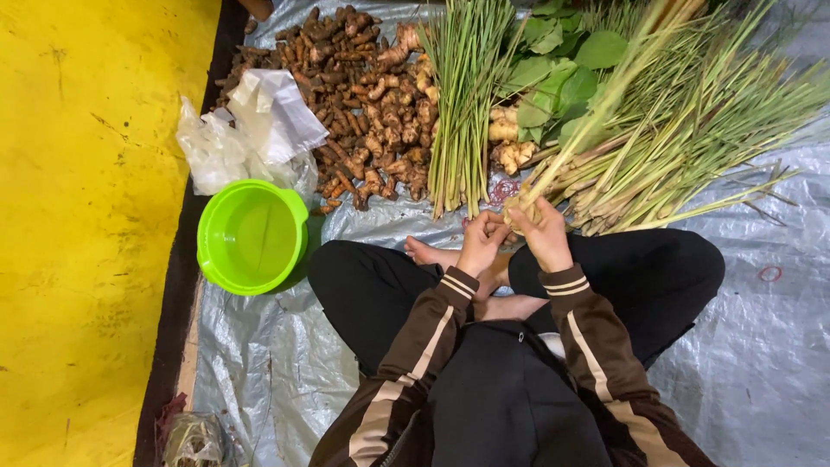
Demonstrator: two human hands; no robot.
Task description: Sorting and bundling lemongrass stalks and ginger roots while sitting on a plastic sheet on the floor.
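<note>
Green lemongrass stalks [596, 104], gathered in a bunch, are gripped at their pale root ends above the sitter's crossed legs. Head view: left hand [481, 244] is closed around the base of the bunch; right hand [543, 233] is clasped on it just beside. Grey tarpaulin [761, 346] lies underneath. Lime plastic bowl [251, 235] sits left; brown ginger roots [363, 104] are heaped beyond.

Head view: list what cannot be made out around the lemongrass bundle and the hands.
- Base of the lemongrass bundle: covered by the left hand and right hand.
- What ties the bundle, if anything: hidden by the fingers.
- Stalk tips: cut off by the top edge.
- Green bowl: contents too faint to tell.
</note>
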